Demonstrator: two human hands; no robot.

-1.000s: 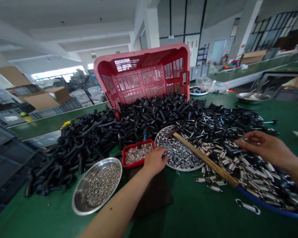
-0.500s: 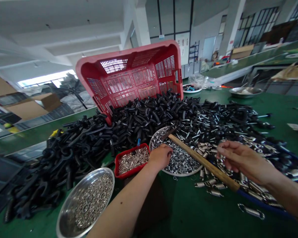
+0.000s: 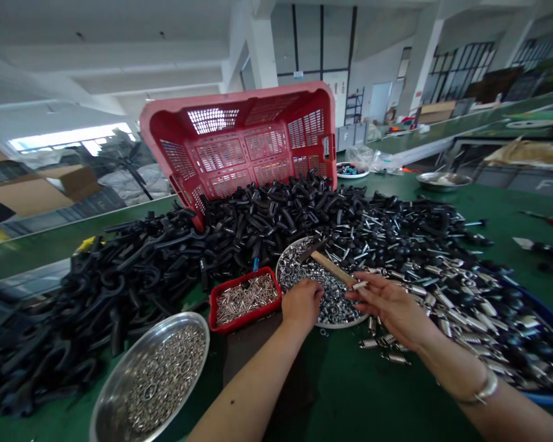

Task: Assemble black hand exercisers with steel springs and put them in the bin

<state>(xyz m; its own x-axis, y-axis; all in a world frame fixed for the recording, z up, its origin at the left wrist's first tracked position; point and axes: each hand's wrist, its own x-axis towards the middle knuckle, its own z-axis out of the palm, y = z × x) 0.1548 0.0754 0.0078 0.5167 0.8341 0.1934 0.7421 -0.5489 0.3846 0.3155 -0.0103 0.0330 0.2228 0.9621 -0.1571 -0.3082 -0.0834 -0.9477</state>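
My left hand (image 3: 303, 302) rests with curled fingers on the near rim of a round metal dish of small silver nuts (image 3: 295, 264); what it pinches is hidden. Over the same dish, my right hand (image 3: 389, 305) pinches a small metal spring (image 3: 360, 285) between thumb and fingers. A hammer with a wooden handle (image 3: 334, 268) lies across the dish, its handle running under my right hand. Loose springs (image 3: 447, 288) are heaped to the right in a blue-rimmed tray (image 3: 546, 396).
A red tray of silver pins (image 3: 245, 298) sits left of the dish, and a steel bowl of rings (image 3: 150, 377) is nearer, at the left. Black plastic handles (image 3: 175, 245) pile against a tipped pink crate (image 3: 249, 144). Green table (image 3: 359, 393); another steel bowl (image 3: 443, 180) far right.
My right hand has come left from the spring heap to the dish of nuts, carrying a spring. My left hand has stayed at the dish's near rim. The camera has shifted slightly.
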